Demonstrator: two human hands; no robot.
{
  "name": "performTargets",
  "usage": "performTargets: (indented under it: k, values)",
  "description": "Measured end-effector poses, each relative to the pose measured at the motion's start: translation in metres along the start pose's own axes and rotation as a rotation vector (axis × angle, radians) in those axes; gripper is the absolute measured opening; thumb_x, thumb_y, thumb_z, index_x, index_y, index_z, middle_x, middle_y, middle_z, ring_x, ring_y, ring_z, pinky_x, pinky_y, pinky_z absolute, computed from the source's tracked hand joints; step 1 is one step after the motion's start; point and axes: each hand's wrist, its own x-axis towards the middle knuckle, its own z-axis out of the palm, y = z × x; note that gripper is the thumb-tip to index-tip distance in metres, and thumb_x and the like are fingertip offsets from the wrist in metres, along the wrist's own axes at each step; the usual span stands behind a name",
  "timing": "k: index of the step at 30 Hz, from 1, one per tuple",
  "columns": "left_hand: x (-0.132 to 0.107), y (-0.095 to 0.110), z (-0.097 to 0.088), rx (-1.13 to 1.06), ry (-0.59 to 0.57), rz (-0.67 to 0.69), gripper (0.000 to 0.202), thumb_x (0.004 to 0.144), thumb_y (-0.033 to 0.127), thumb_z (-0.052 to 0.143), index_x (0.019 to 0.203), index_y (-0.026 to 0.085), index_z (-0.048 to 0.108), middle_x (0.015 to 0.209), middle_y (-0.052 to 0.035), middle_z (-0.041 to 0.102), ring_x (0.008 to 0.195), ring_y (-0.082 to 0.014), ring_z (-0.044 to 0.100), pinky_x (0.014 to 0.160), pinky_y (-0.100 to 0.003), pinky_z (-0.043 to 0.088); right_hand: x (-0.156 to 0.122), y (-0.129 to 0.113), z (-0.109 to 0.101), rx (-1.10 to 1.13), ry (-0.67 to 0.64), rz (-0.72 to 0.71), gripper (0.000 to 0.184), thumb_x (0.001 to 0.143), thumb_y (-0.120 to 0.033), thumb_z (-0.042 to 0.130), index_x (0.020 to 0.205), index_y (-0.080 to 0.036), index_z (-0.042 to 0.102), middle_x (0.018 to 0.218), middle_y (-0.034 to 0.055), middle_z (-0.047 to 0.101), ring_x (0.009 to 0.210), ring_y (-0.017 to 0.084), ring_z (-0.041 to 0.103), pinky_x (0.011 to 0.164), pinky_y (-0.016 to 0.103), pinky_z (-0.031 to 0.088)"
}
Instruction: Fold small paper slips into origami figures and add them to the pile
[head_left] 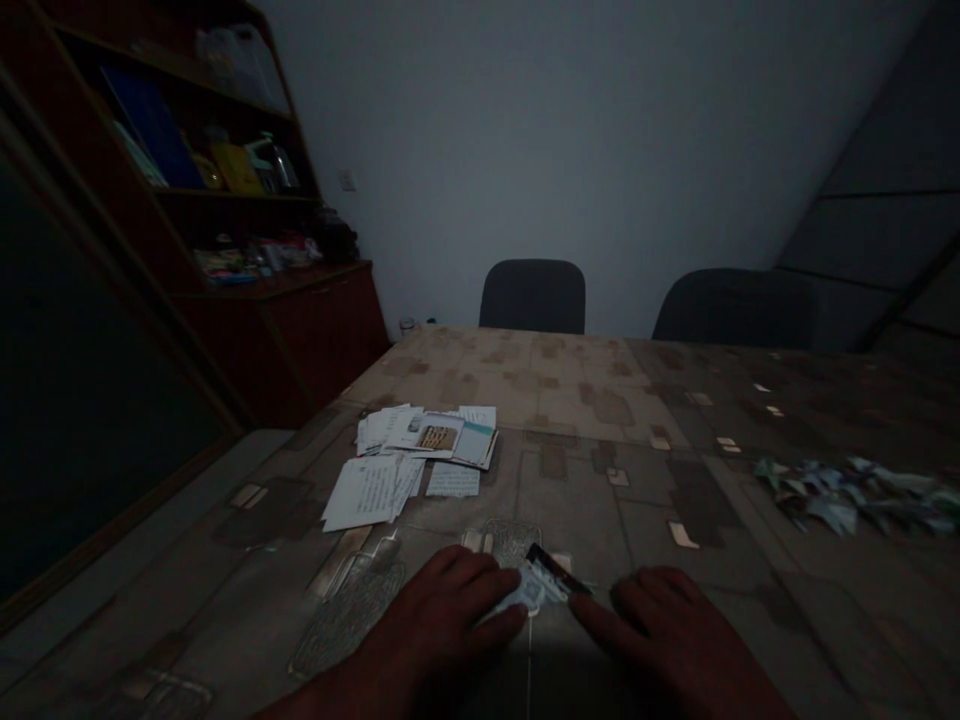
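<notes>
Two bare hands rest low over the patterned table (559, 395), a small piece of paper (529, 590) between them. On the left hand (454, 612), thumb and forefinger part around its near side; whether they pinch or just press, I can't tell. The right hand (664, 622) is loosely spread, one digit at the paper's other end, gripping nothing I can see. Handling this piece seems the step under way; the next move likely calls for steady, light fingertips. Loose sheets (375, 488) lie beyond, crumpled pieces (844, 495) off right.
</notes>
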Motion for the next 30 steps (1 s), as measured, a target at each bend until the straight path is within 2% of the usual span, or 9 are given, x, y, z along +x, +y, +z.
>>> performTargets:
  k: [2,5,9,12,17,23,26,30]
  values:
    - [-0.003,-0.001,0.003,-0.022,0.027,-0.025,0.027,0.094,0.021,0.053,0.119,0.032,0.055,0.117,-0.0028,0.066,0.102,-0.0198,0.059,0.086,-0.036,0.048,0.000,-0.001,0.001,-0.012,0.001,0.018,0.028,0.092,-0.027,0.055,0.120,-0.029,0.055,0.076,-0.0002,0.064,0.067,0.019,0.056,0.068,0.034,0.034]
    - [-0.005,-0.001,0.007,-0.045,0.091,-0.159,0.027,0.095,0.024,0.051,0.120,0.029,0.055,0.109,-0.0044,0.069,0.096,-0.0195,0.062,0.081,-0.034,0.051,0.005,-0.003,0.004,-0.049,0.040,-0.020,0.028,0.091,-0.029,0.055,0.119,-0.028,0.056,0.074,0.0001,0.064,0.065,0.019,0.055,0.067,0.034,0.034]
    - [-0.005,0.002,0.003,-0.029,0.049,-0.004,0.028,0.095,0.020,0.050,0.121,0.029,0.054,0.121,-0.0037,0.066,0.105,-0.0202,0.059,0.088,-0.036,0.050,0.016,-0.008,0.008,-0.112,0.153,-0.114,0.029,0.086,-0.027,0.059,0.115,-0.030,0.057,0.064,-0.0019,0.064,0.058,0.019,0.052,0.064,0.034,0.031]
    - [-0.002,0.006,-0.001,-0.020,0.050,-0.009,0.026,0.097,0.016,0.046,0.118,0.027,0.057,0.118,-0.0038,0.068,0.104,-0.0188,0.060,0.088,-0.034,0.050,0.022,-0.012,0.007,-0.144,0.170,-0.096,0.032,0.080,-0.024,0.065,0.110,-0.033,0.059,0.060,-0.0035,0.063,0.055,0.019,0.051,0.061,0.033,0.029]
    - [0.004,0.007,-0.005,-0.052,0.009,-0.007,0.027,0.096,0.013,0.045,0.116,0.026,0.059,0.114,-0.0029,0.069,0.100,-0.0181,0.061,0.090,-0.036,0.049,0.020,-0.012,0.006,-0.096,0.074,-0.087,0.039,0.074,-0.023,0.070,0.111,-0.029,0.058,0.067,-0.0041,0.067,0.059,0.019,0.055,0.063,0.033,0.031]
    - [0.003,0.006,-0.008,-0.085,-0.002,0.009,0.031,0.095,0.011,0.046,0.121,0.025,0.054,0.118,-0.0048,0.068,0.103,-0.0195,0.060,0.090,-0.037,0.048,0.006,0.000,0.009,-0.079,0.111,-0.031,0.036,0.075,-0.019,0.067,0.109,-0.028,0.059,0.063,-0.0047,0.064,0.057,0.019,0.055,0.065,0.035,0.029]
    - [-0.001,0.004,-0.003,-0.062,0.004,0.019,0.028,0.096,0.012,0.045,0.119,0.024,0.055,0.118,-0.0051,0.068,0.103,-0.0197,0.059,0.091,-0.037,0.047,-0.002,0.004,0.002,-0.086,0.059,-0.016,0.040,0.074,-0.019,0.069,0.112,-0.028,0.059,0.066,-0.0046,0.065,0.058,0.019,0.058,0.066,0.035,0.029]
    - [0.001,0.000,0.007,-0.025,0.022,0.037,0.021,0.095,0.013,0.047,0.112,0.022,0.057,0.115,-0.0056,0.068,0.101,-0.0207,0.059,0.089,-0.037,0.046,-0.007,0.006,-0.002,-0.096,0.009,0.014,0.046,0.069,-0.011,0.067,0.111,-0.028,0.060,0.067,-0.0048,0.067,0.058,0.018,0.060,0.066,0.034,0.031]
